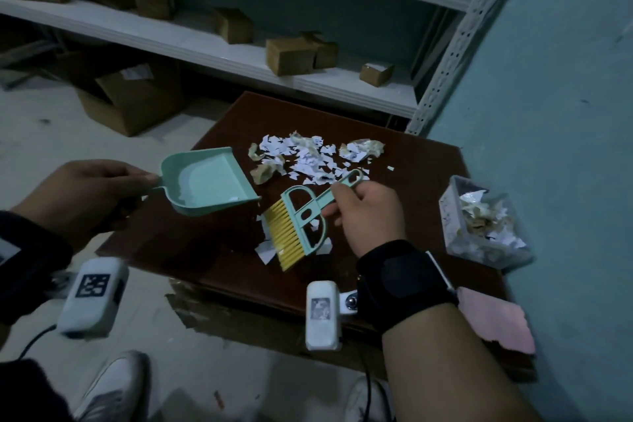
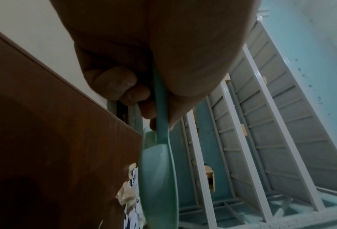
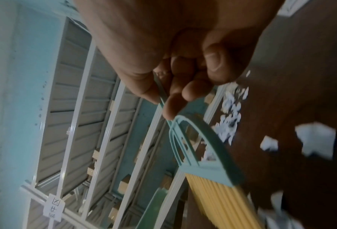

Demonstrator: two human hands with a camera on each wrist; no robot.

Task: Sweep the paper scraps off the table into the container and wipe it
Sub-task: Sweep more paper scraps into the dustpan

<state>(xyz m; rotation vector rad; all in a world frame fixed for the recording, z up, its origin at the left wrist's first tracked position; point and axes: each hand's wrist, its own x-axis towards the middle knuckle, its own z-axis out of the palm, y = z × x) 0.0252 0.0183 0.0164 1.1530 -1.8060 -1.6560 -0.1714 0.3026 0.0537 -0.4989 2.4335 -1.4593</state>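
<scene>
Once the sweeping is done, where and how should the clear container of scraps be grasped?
Grip the clear container across its two opposite side walls, near the rim, coming from above with the fingers pointing down. It stands upright and open-topped near the right edge of the table, heaped with scraps, so a level two-wall hold probably avoids spilling.

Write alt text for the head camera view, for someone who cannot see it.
A person's left hand holds a green dustpan while the right hand sweeps a yellow-bristled brush over paper scraps on a brown table. A clear container of scraps sits at right.
</scene>
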